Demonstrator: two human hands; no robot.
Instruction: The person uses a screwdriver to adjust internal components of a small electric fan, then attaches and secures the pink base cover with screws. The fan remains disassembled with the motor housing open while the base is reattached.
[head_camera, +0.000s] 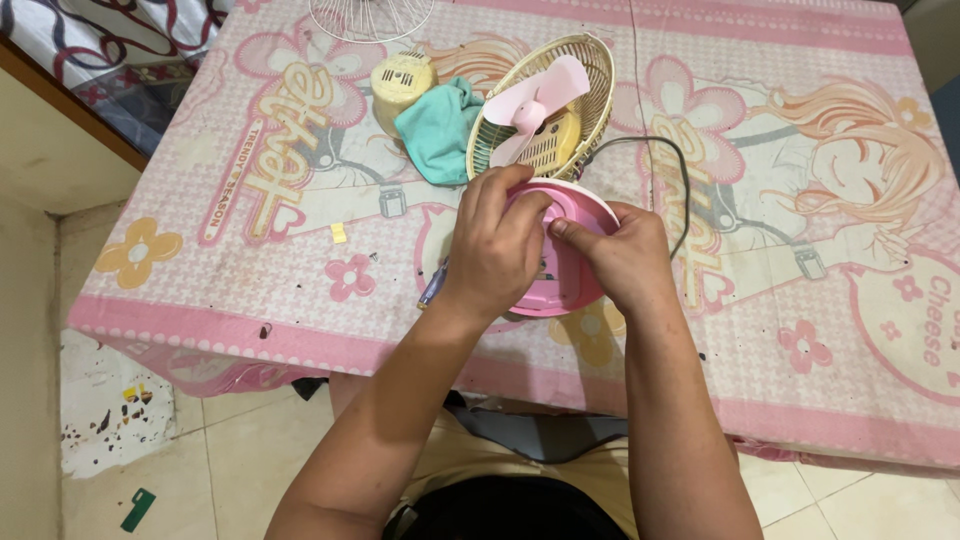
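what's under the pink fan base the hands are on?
Both the left hand and the right hand grip the pink fan base. Beneath it lies the pink patterned cloth; a purple pen-like thing pokes out beside the left wrist. The base's underside is hidden.

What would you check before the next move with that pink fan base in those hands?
1. Both hands on the pink base: ok; left hand, right hand.
2. Base tilted up off the table: ok.
3. Black cord free of the hands: ok.
4. Fan head and teal cloth out of the way behind: ok.
5. Loose screws or small parts: cannot tell.
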